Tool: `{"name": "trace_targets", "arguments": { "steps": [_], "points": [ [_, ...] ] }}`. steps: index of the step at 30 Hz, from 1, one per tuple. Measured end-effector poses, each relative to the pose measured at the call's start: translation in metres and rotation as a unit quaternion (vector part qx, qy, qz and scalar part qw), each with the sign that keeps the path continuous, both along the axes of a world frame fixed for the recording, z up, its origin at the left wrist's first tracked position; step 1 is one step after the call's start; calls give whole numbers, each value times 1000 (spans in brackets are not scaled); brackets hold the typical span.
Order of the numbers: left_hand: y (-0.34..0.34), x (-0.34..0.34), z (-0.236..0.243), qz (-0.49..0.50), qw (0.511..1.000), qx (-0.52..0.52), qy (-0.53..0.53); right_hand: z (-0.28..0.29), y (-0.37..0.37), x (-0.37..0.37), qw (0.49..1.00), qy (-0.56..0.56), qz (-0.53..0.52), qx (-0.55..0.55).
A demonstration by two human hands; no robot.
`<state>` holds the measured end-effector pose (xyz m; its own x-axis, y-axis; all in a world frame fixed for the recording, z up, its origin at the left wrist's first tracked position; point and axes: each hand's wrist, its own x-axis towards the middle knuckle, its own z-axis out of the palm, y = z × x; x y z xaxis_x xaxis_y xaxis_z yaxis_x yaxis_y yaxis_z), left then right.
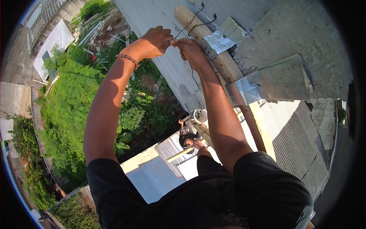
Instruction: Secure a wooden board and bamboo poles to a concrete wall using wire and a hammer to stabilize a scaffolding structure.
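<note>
Stretched out ahead of me, both hands meet at the edge of a grey concrete surface [143, 23]. My left hand [153, 42], its wrist in a beaded bracelet [127, 59], has its fingers closed at the end of a thin dark wire [187, 26]. Right beside it, my right hand [190, 51] pinches at the same spot, fingers curled. From there the wire runs up across a wooden beam [228, 68]; a second bent dark wire [202, 24] lies near it. What exactly sits between the fingertips is partly hidden.
Bent sheet-metal pieces [280, 82] lie over the beam near rough concrete [289, 34]. Far below, another person [188, 137] is near a white bucket [200, 115] and a wooden pole [181, 152]. Corrugated roofing [297, 133] spreads right; green plants [72, 110] grow left, beyond a steep drop.
</note>
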<state>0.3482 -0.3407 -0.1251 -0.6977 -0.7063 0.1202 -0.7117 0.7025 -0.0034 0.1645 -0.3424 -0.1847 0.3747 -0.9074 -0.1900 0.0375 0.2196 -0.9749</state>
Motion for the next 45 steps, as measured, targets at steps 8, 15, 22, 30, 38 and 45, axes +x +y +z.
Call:
{"name": "trace_targets", "arguments": {
  "steps": [8, 15, 22, 30, 38, 45],
  "points": [
    [10, 8, 0, 15, 1000, -11, 7, 46, 38, 9, 965, -172, -125, 152],
    [24, -3, -9, 33, 978, 107, 178, 34, 94, 20, 959, -221, -167, 52],
    [30, -4, 5, 80, 952, 220, 200, -16, 103, 20, 909, 158, -166, -349],
    [30, -18, 0, 127, 918, 310, 211, -12, 107, -11, 822, 381, -75, -417],
    [41, -31, -22, 97, 922, 233, 293, -24, 105, -21, 813, 341, -106, -461],
    [47, -40, -38, 60, 934, 95, 340, -39, 94, -15, 907, 139, -182, -354]
  ]
}}
